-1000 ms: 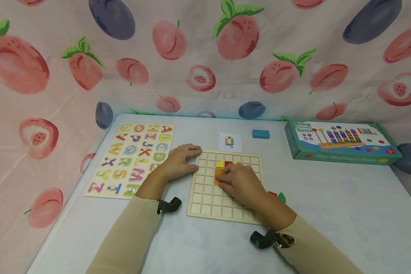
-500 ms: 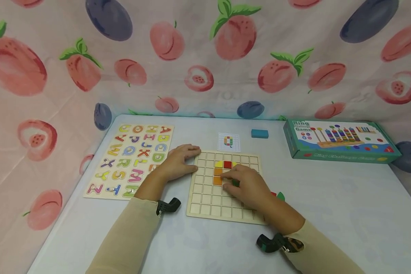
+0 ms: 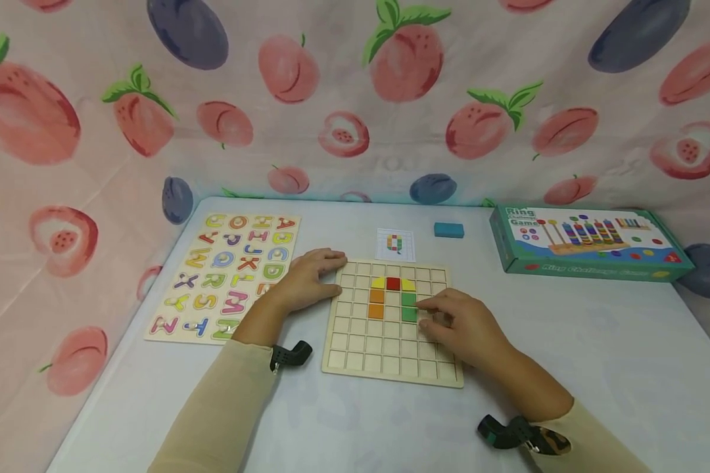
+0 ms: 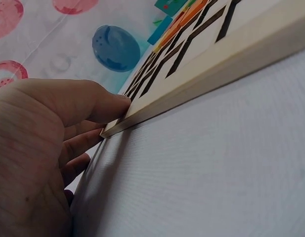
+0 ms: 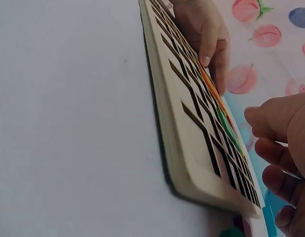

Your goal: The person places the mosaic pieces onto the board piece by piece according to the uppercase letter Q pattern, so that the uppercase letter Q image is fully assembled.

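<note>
On the white table lies a wooden grid board (image 3: 363, 361). Its upper rows hold a red square tile (image 3: 393, 284) between two rounded yellow tiles (image 3: 378, 283). Below these, two orange tiles (image 3: 376, 311) form the left column and two green tiles (image 3: 409, 299) the right one. My left hand (image 3: 307, 281) rests at the board's upper left, its thumb (image 4: 115, 104) on the edge and its fingers extended past the corner. Over the board's right side hovers my right hand (image 3: 467, 326), fingers loosely bent beside the green tiles, with nothing between thumb and fingertips.
Behind the board lies a small card (image 3: 396, 246) printed with a coloured tile pattern, and a blue block (image 3: 448, 230). An alphabet puzzle board (image 3: 177, 282) is at left, a Ring Challenge Game box (image 3: 591, 244) at back right. Partly seen in the right wrist view is a green piece (image 5: 233, 232).
My right hand has pulled back to the right from over the tiles, uncovering the right yellow tile and both green tiles. My left hand stays at the board's edge.
</note>
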Motion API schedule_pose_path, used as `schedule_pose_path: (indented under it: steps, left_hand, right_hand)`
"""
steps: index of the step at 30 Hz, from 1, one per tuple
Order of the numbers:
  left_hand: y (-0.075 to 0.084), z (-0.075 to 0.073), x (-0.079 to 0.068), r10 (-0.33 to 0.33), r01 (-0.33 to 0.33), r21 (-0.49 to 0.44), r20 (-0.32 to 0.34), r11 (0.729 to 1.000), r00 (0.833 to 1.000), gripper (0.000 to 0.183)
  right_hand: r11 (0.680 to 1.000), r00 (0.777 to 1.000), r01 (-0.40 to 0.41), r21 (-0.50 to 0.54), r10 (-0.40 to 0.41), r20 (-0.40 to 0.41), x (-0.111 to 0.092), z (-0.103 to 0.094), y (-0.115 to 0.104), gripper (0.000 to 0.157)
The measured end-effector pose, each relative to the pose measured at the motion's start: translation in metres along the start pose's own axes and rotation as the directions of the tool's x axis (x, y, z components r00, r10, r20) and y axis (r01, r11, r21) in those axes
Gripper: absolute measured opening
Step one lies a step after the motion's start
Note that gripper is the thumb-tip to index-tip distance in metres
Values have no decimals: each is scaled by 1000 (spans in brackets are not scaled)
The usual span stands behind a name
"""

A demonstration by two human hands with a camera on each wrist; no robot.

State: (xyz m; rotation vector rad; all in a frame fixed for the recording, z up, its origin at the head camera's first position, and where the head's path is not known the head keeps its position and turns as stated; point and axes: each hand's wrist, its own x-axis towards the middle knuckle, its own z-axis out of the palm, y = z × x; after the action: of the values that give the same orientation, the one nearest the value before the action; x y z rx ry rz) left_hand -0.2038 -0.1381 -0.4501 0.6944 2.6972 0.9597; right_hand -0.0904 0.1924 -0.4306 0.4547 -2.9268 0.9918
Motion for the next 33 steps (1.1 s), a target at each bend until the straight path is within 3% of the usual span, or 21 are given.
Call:
schedule_pose_path:
  steps: [12,22,33]
  left_hand:
    - [-1,0,1,4,-4,-2,-5,1000,1000,68]
    - [0,1,-1,-1,1,-19,-2,1000,1000,68]
    - [0,1,-1,9,-9,-22,-3,1000,1000,67]
  right_hand:
    - [999,999,-46,-9,46,-27,-24,-27,34,28]
    - [997,997,-8,-75,1,-83,-50,-41,54,34]
    - [985,992,-126,-115,125,-18,-63,-45,65,36]
